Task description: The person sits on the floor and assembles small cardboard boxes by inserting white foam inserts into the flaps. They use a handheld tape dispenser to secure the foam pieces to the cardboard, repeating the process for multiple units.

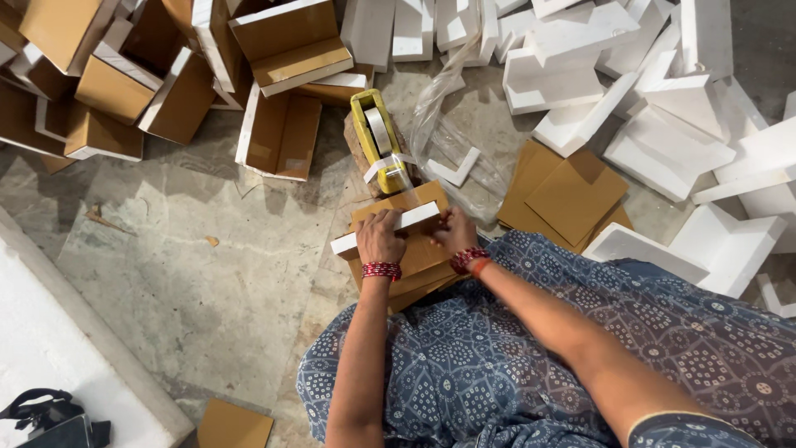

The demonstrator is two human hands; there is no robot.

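My left hand (380,238) presses down on a white foam strip (419,219) that lies across a brown cardboard piece (401,203). That cardboard sits on a small stack of brown cardboard sheets (419,278) on the floor in front of my lap. My right hand (455,231) grips the right end of the same strip and cardboard. A yellow tape dispenser (380,139) with a roll of clear tape stands just beyond them, and a strip of tape hangs at its near end.
Assembled cardboard-and-foam corner pieces (282,133) are piled at the upper left. White foam blocks (580,75) fill the upper right. Loose cardboard squares (572,195) and a clear plastic bag (448,108) lie right of the dispenser. A black bag (50,419) sits at the lower left.
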